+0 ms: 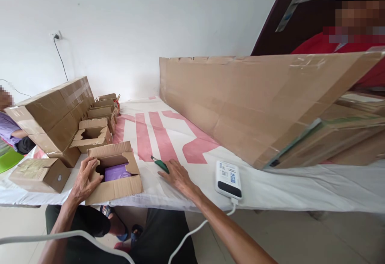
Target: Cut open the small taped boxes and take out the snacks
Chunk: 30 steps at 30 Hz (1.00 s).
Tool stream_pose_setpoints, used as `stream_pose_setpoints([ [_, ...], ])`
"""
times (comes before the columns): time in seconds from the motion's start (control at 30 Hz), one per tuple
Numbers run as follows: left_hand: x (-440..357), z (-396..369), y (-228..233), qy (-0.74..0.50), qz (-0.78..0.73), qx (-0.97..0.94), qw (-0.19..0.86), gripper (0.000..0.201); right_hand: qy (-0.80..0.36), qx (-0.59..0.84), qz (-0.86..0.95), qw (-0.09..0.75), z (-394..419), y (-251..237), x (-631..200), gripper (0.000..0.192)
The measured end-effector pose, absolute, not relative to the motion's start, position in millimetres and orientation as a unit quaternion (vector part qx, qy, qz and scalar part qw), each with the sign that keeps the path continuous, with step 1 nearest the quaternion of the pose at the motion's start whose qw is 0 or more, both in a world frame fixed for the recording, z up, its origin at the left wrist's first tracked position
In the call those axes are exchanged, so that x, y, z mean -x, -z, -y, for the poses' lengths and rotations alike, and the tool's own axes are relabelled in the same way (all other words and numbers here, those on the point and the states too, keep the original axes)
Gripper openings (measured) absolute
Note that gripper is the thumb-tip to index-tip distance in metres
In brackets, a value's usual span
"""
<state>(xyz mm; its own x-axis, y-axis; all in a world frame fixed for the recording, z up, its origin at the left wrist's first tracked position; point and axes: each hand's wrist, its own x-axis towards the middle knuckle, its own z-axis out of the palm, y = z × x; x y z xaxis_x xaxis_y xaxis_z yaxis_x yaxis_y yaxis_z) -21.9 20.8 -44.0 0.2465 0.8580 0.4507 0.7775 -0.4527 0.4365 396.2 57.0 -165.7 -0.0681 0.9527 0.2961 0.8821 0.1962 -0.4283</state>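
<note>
An open cardboard box (126, 185) stands at the table's near edge with its flaps spread out. Inside it lies a purple package (116, 172). My left hand (86, 179) grips the box's left side, thumb at the opening and fingers over the flap. To the right of the box, my right hand (177, 177) is closed around a green-handled box cutter (161, 164), its tip pointing up and left over the tablecloth. A gap separates the cutter from the box.
Open boxes (92, 133) line up behind mine. A closed box (40, 175) and a stacked carton wall (54, 115) are left. A white power bank (228, 179) with a cable lies right, before a tall cardboard panel (240, 99). People sit at both sides.
</note>
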Motion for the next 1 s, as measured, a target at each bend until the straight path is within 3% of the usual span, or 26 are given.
stream_pose_setpoints([
  [0.23,21,-18,41,-0.315,-0.532,-0.782,0.085,0.055,-0.046,0.632,0.739,0.226,-57,178,-397,0.027],
  [0.53,20,-13,37,-0.307,-0.546,-0.774,0.094,0.058,0.042,0.603,0.737,0.303,-52,210,-403,0.028],
  [1.0,10,1,38,-0.294,-0.581,-0.754,0.088,0.061,0.086,0.579,0.737,0.339,-42,213,-408,0.031],
])
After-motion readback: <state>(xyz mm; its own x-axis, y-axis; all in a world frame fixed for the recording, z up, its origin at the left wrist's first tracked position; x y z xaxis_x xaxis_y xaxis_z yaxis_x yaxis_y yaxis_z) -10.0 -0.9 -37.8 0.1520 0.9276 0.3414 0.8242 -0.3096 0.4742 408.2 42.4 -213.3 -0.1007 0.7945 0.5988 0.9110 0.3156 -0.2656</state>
